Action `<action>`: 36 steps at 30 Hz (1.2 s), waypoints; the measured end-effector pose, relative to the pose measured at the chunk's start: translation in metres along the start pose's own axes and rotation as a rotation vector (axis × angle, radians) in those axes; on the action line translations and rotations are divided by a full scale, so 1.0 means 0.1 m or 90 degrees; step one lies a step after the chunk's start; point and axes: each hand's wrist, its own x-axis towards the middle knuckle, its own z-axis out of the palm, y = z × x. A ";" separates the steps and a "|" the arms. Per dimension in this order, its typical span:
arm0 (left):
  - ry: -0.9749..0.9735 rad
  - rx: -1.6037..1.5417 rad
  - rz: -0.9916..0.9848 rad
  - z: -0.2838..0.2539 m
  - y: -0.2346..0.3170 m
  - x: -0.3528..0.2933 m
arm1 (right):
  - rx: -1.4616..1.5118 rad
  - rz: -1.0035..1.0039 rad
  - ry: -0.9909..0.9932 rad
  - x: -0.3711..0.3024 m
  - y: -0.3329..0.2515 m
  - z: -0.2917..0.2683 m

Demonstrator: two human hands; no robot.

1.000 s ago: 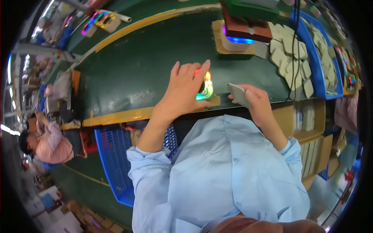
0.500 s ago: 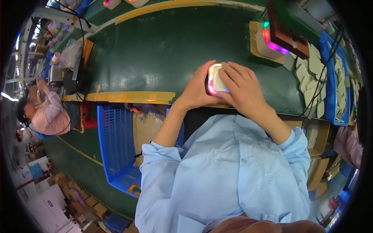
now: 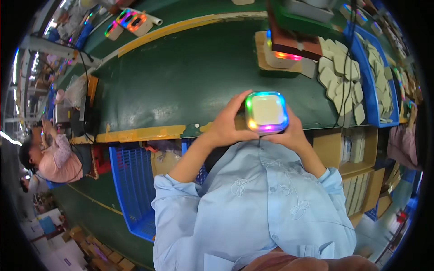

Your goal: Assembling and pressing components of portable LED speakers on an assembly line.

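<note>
Because left hand point(image 3: 226, 125) and right hand point(image 3: 294, 133) clamp fingers point(image 3: 237, 100) on lit box point(image 3: 266, 114) at 8 and 4 o'clock, pale top point(image 3: 266, 108) shows unblocked.

Factory-type assembly workshop: long green table point(image 3: 172, 77), edge patched with yellow tape; pale square panels point(image 3: 337, 74) heaped loose, more filling a blue bin point(image 3: 369, 101). Light-ringed units point(image 3: 134, 21) repeat across (same kind, several). Co-worker point(image 3: 58, 160) at left; cardboard boxes point(image 3: 103, 253) massed below.
</note>
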 end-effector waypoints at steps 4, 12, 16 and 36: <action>0.059 0.020 0.026 -0.03 -0.04 0.90 | 0.200 0.063 0.252 -0.27 0.14 -0.40; 0.106 0.121 0.080 0.04 0.07 1.39 | 0.108 -0.030 0.416 0.60 0.20 -0.86; 0.195 -0.014 0.004 -0.50 -0.35 0.78 | -0.031 -0.100 0.318 1.02 0.18 -0.87; 0.648 0.812 -0.157 -2.97 -1.77 2.82 | -0.487 -0.067 0.319 0.88 0.76 -1.50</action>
